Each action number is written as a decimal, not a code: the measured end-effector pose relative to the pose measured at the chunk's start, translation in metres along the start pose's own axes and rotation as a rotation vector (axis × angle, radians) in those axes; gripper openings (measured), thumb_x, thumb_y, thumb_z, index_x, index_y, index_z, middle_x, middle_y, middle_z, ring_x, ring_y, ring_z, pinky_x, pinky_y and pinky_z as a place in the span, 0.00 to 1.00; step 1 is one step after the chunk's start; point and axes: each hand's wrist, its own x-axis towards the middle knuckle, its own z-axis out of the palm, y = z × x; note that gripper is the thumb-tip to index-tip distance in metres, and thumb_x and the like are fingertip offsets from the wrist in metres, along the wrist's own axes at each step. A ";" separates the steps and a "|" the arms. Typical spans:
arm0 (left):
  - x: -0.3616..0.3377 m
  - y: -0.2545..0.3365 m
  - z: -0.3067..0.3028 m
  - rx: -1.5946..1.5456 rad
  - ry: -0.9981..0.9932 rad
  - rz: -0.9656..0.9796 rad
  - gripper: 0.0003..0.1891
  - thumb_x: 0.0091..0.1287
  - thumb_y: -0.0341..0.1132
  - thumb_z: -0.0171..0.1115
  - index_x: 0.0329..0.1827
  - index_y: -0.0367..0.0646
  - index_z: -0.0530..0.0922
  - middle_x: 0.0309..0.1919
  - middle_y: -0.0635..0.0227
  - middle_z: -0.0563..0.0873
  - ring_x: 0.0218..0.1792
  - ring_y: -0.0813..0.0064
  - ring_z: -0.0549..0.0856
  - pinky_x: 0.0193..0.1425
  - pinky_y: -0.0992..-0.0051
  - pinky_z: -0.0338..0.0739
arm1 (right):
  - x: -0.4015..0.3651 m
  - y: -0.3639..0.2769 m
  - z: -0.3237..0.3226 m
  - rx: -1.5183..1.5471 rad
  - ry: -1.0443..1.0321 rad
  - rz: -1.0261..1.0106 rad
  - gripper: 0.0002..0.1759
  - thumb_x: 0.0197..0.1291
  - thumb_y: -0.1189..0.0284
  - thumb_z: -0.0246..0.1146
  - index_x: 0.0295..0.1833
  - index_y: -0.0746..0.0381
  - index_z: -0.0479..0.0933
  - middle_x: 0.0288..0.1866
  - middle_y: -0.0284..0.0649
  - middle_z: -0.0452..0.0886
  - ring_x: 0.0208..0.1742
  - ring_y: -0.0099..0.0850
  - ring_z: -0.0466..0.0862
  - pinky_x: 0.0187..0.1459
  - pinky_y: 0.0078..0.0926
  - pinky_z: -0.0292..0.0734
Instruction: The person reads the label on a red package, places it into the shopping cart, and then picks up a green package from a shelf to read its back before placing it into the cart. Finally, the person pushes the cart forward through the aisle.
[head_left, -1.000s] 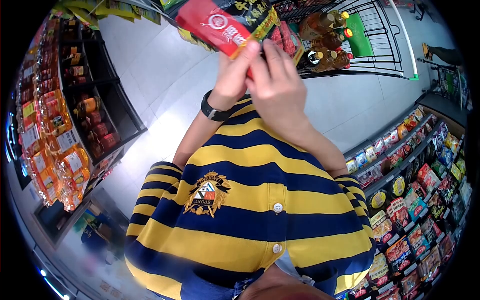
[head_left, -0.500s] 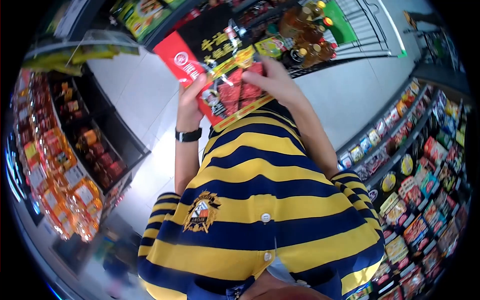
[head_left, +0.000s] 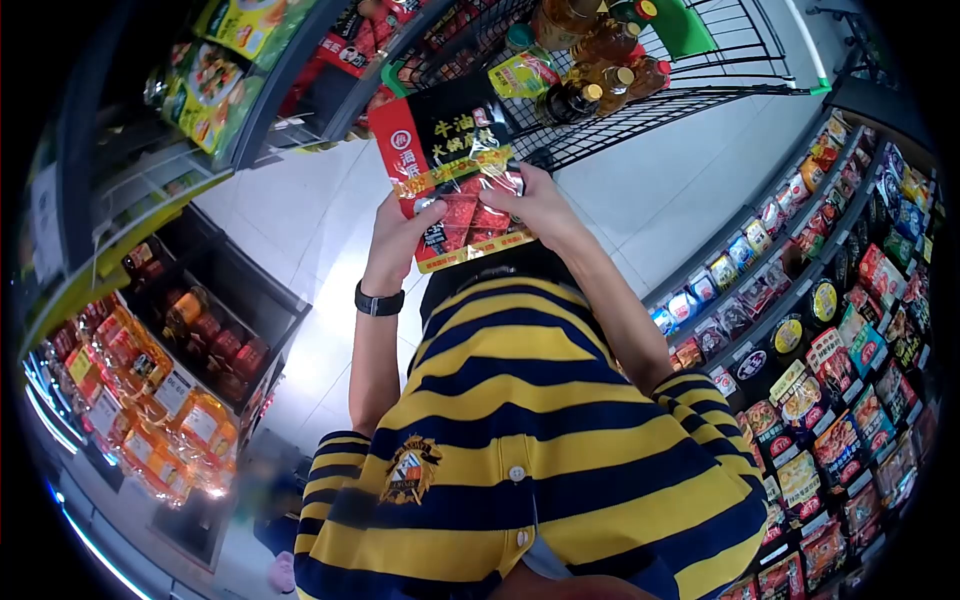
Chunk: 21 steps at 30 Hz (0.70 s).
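Note:
A red and black packet of hotpot seasoning (head_left: pixel 452 128) is held up in front of my striped shirt, its printed front facing me. My left hand (head_left: pixel 397 235), with a dark band on the wrist, grips the packet's lower left edge, thumb on the front. On the lower right side, my right hand (head_left: pixel 540 205) pinches the same packet with its thumb across the clear, shiny part. Red blocks show through that part. Most fingers of both hands are hidden behind the packet.
A wire shopping cart (head_left: pixel 690 82) stands just beyond the packet, with several bottles (head_left: pixel 610 45) and a green-yellow pouch (head_left: pixel 522 75) in it. Shelves of packets (head_left: pixel 835 375) line the right. Orange packs (head_left: pixel 150 390) hang at left, near a dark-shelved rack (head_left: pixel 215 330).
The packet has turned more upright and squarely towards me. My right hand has moved lower on its right side, and my left hand has shifted to its lower left. The view has swung slightly.

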 end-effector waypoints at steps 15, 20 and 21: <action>0.231 -0.090 0.058 1.054 0.092 0.059 0.32 0.55 0.41 0.66 0.61 0.36 0.67 0.52 0.51 0.78 0.55 0.58 0.77 0.60 0.66 0.71 | 0.221 0.046 -0.144 -0.613 0.279 -0.086 0.25 0.41 0.69 0.73 0.46 0.67 0.75 0.39 0.44 0.84 0.39 0.34 0.84 0.44 0.29 0.77; 0.286 -0.131 0.069 1.178 0.041 0.068 0.29 0.55 0.41 0.64 0.57 0.38 0.68 0.54 0.52 0.74 0.56 0.56 0.75 0.60 0.64 0.72 | 0.289 0.058 -0.155 -1.251 0.307 -0.047 0.27 0.37 0.58 0.70 0.44 0.60 0.78 0.41 0.48 0.83 0.45 0.44 0.83 0.46 0.37 0.76; 0.292 -0.134 0.070 1.166 0.030 0.043 0.29 0.55 0.41 0.65 0.58 0.38 0.68 0.54 0.53 0.75 0.56 0.56 0.76 0.59 0.64 0.72 | 0.300 0.062 -0.156 -1.297 0.256 -0.006 0.26 0.38 0.58 0.70 0.45 0.59 0.78 0.42 0.47 0.83 0.45 0.43 0.83 0.47 0.36 0.76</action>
